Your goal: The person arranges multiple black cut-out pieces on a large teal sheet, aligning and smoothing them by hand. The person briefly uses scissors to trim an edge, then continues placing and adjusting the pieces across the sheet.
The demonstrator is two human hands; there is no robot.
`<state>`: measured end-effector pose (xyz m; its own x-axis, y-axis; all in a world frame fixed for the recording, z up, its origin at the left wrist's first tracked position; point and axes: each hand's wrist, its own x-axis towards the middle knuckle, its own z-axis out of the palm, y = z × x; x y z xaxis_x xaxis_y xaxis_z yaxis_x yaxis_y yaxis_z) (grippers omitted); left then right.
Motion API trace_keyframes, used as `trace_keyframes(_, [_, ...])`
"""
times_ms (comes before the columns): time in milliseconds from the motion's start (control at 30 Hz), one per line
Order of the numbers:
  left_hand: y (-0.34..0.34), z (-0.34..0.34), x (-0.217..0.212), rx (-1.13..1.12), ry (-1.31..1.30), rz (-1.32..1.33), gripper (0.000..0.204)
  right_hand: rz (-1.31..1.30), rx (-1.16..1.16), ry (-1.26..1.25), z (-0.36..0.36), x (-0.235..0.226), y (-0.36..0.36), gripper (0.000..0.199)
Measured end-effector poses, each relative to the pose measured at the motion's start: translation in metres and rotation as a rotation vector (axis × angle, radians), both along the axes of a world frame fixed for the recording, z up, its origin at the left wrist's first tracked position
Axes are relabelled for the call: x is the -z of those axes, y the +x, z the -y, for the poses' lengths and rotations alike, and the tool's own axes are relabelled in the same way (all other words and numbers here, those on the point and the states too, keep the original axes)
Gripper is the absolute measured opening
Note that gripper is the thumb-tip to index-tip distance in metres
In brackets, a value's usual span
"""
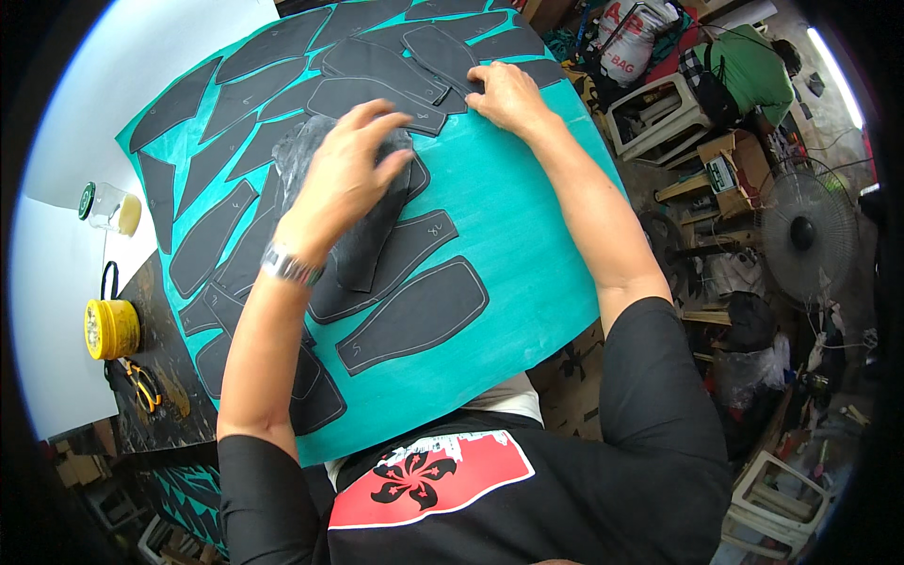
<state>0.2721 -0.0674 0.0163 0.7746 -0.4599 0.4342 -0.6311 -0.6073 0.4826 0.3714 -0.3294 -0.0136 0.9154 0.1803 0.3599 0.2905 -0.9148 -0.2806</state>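
Observation:
Several black cut panels (414, 315) with pale outlines lie on a turquoise sheet (527, 273), some overlapping at its far part. My left hand (353, 169), a metal watch on its wrist, hovers with fingers apart over a grey, smudged dark piece (297, 146) that lies on the panels. Whether it touches that piece I cannot tell. Farther right, my right hand (508, 99) has thumb and forefinger spread, the fingertips at the right edge of an overlapping black panel (441, 56). Nothing shows between those fingers.
Left of the sheet are a glass jar (115, 209) with a green lid, a yellow tub (113, 328) and yellow-handled pliers (143, 386). A standing fan (800, 231), an upturned pale plastic stool (659, 122) and cluttered bags are on the right.

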Motion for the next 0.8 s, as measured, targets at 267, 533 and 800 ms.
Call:
trace_keyframes(267, [0.067, 0.048, 0.034, -0.068, 0.178, -0.011, 0.038, 0.07, 0.22, 0.514, 0.046, 0.016, 0.044, 0.032])
trace_keyframes(533, [0.079, 0.06, 0.044, -0.227, 0.216, 0.138, 0.041, 0.078, -0.073, 0.034, 0.041, 0.017, 0.015, 0.045])
trace_keyframes(800, [0.093, 0.078, 0.04, -0.371, 0.342, 0.157, 0.037, 0.006, -0.074, -0.09, 0.029, 0.009, 0.002, 0.036])
